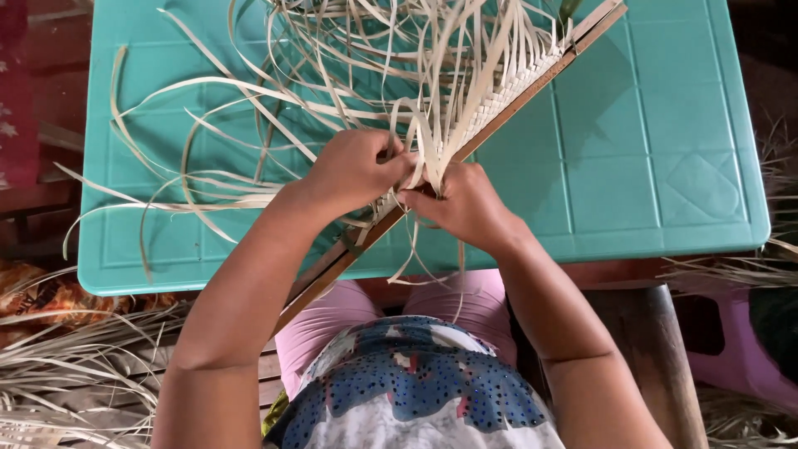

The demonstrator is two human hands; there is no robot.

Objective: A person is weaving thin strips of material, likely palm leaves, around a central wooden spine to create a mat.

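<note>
Left hand: fingers pinching pale strips just left of the wooden slat.
Right hand: fingers seemingly pinching there too.
Risk: loose strips could slip, slackening the weave.

No packages, labels, signs or screens are visible.

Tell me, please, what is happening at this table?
A person is weaving pale leaf strips along a wooden slat that lies diagonally across a turquoise plastic table. The left hand and right hand pinch strips at the woven band near the slat's lower part. Loose strips spread over the table; more dried leaves lie on the floor.
</note>
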